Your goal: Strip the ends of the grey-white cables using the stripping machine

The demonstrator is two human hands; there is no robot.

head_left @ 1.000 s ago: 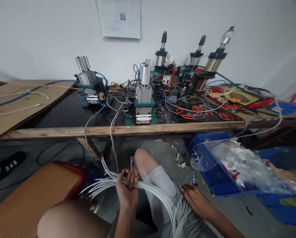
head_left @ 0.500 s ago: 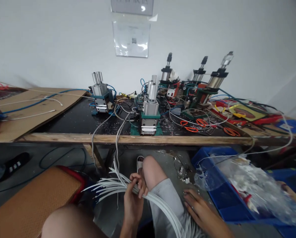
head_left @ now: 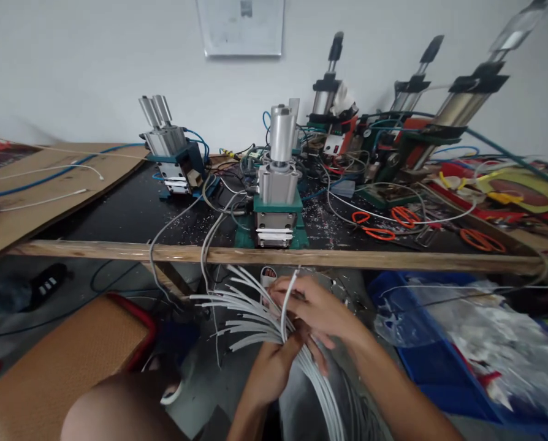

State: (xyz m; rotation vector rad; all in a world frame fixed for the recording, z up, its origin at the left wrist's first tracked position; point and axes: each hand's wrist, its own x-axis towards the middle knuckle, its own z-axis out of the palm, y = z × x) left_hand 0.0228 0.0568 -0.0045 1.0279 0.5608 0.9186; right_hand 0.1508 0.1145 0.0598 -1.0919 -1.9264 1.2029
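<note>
Below the tabletop [head_left: 117, 250] edge, at 6 o'clock in the view, both hands meet over the person's lap. The left hand [head_left: 274, 361] is closed in a fist around a bundle [head_left: 237, 306] of white wires, whose cut ends fan out toward 9 and 10 o'clock. The rest of the bundle runs down past the knee toward 5 o'clock. The right hand [head_left: 317, 309] sits just above it at 1 o'clock. Its thumb and fingertips are pinched on one wire [head_left: 289, 294], which stands up out of the fan with its tip pointing to 12 o'clock.

Straight ahead at 12 o'clock from the hands, a green-based press [head_left: 276, 202] sits at the tabletop's near edge. A second press [head_left: 173, 159] stands at 10 o'clock from it. Orange scissors [head_left: 370, 223] lie among loose cables at 2 o'clock. Cardboard [head_left: 35, 184] covers the tabletop at 9 o'clock. Beneath, a blue bin [head_left: 421, 361] with a clear bag [head_left: 476, 331] sits at 3 o'clock from the hands, and a stool [head_left: 72, 355] at 8 o'clock.

As I judge it, the work is at an early stage. One wire is picked apart from the others but not drawn free. Nothing white shows at the mouth of either press, and nearly all the wires are in the fist, unsorted.
</note>
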